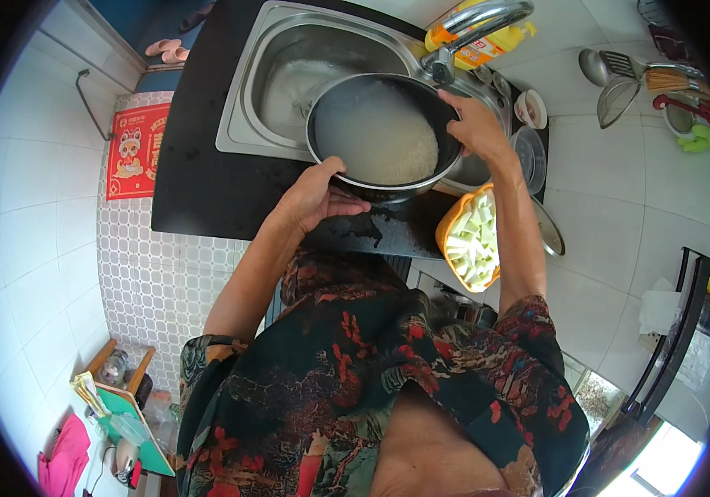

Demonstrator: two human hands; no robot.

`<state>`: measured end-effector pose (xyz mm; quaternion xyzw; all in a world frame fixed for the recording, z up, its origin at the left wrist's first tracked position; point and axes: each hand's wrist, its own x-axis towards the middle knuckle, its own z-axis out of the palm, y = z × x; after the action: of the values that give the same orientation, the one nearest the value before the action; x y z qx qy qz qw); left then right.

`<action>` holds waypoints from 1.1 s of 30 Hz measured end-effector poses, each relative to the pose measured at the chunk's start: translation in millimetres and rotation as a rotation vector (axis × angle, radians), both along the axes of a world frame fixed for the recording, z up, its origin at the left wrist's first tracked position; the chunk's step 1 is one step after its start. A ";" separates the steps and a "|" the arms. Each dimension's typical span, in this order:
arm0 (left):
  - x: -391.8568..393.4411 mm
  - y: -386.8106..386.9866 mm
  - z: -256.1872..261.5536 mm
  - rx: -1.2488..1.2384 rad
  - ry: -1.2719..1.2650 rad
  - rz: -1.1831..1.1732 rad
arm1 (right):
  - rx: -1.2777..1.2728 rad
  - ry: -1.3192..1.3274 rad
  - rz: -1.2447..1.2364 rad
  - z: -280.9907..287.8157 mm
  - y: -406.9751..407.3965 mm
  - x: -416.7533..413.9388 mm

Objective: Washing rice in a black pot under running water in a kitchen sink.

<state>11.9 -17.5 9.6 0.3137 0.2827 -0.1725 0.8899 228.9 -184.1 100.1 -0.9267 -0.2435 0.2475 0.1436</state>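
Observation:
A dark round inner pot [448,133] is held tilted over the near rim of the stainless steel sink [249,118]. Cloudy water covers most of its inside, and pale rice grains [414,155] show through at the lower right. My left hand [321,196] supports the near left side, thumb over the rim and fingers beneath. On the far right of the rim, my right hand [473,124] grips with the thumb and fingers. Foamy, whitish water [305,77] lies in the sink basin. The chrome faucet [445,56] arches just beyond the pot.
An orange basket [448,233] of pale green cut vegetable pieces [474,242] stands by my right forearm. A glass lid [549,227], clear plastic container [529,158] and small bowl [530,109] line the wall. Yellow bottles [479,43] stand behind the faucet. Water wets the black counter [199,161].

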 end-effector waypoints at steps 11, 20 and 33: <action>0.6 4.6 -6.2 -0.045 -0.031 0.013 | -0.050 -0.181 0.233 -3.9 10.5 16.3; 0.9 7.2 -6.9 -0.059 -0.038 0.031 | -0.123 -0.106 0.204 -1.1 25.7 22.1; 4.0 12.2 -11.1 -0.133 -0.070 0.058 | -0.143 -0.142 0.245 2.0 44.6 27.2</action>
<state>15.9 -5.3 -1.5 0.2513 0.2482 -0.1542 0.9228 256.1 -139.5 102.1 -0.9130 -0.3463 0.2138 0.0286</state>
